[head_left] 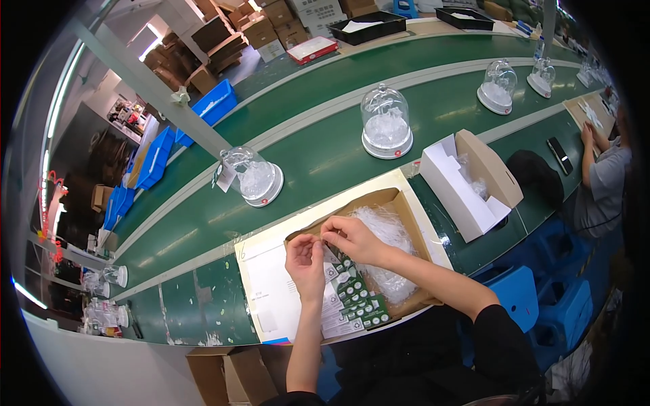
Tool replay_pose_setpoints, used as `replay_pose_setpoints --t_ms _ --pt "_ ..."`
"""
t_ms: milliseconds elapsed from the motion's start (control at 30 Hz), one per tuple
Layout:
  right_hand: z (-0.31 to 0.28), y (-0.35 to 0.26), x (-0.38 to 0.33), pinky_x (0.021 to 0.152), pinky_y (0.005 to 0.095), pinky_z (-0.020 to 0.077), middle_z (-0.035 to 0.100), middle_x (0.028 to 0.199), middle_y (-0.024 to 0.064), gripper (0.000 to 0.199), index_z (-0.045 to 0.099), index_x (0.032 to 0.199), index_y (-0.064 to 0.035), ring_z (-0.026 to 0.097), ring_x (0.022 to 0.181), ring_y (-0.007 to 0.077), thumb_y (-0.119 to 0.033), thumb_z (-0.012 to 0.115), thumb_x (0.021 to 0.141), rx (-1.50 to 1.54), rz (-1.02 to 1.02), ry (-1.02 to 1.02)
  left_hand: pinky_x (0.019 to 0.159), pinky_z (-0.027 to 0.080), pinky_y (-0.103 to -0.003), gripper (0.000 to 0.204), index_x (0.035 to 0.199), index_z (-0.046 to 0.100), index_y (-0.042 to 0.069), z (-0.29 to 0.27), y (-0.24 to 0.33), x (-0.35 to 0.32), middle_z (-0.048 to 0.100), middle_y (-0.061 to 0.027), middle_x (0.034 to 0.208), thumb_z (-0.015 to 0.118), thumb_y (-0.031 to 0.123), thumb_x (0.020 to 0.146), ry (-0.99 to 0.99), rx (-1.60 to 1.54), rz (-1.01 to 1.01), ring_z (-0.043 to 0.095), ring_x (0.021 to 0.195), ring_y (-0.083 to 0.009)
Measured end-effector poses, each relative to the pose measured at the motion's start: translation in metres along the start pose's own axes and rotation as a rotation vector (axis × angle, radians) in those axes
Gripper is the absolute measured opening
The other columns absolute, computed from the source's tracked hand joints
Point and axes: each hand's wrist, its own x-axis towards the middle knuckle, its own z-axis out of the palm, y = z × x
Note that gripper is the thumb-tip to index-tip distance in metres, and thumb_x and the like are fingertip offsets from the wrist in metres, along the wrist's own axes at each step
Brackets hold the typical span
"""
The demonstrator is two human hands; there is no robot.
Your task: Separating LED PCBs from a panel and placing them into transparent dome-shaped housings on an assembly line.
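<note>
My left hand (306, 262) and my right hand (353, 239) meet above a shallow cardboard box (409, 223), their fingertips pinched close together. Whatever lies between the fingers is too small to make out. Directly under the hands, green and white printed cards (355, 298) fill the left side of the box. A heap of clear, thin plastic strands (389, 233) takes up its right side, partly behind my right forearm. Beneath the box is a large white board (271, 284) on the green bench.
Glass domes on white bases stand on the green conveyor, one (252, 177) with a hanging tag, another (386, 125) straight ahead. An open white carton (467, 186) stands to the right. Further right, a person (602, 176) works beside a phone (560, 155). Blue stools (518, 298) sit below.
</note>
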Motion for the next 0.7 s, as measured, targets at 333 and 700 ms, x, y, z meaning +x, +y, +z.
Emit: replay_pose_setpoints --t_ms 333,700 --pt "-0.007 0.007 -0.002 0.059 0.0230 0.0437 0.058 0.074 0.0013 0.015 0.060 0.091 0.0008 0.052 0.065 0.0067 -0.014 0.058 0.094 0.146 0.072 -0.006 0.075 0.049 -0.019 0.018 0.107 0.053 -0.001 0.012 -0.005 -0.002 0.060 -0.0050 0.096 0.058 -0.008 0.090 0.000 0.070 0.022 0.059 0.085 -0.0085" --pt "-0.024 0.018 -0.002 0.058 0.0206 0.0486 0.061 0.077 -0.0016 0.018 0.063 0.094 -0.0036 0.057 0.067 0.0053 -0.021 0.058 0.097 0.357 0.324 -0.180 0.077 0.047 -0.021 0.016 0.107 0.053 -0.001 0.018 -0.009 -0.009 0.059 -0.0056 0.097 0.057 -0.004 0.092 -0.030 0.276 0.098 0.057 0.086 -0.0098"
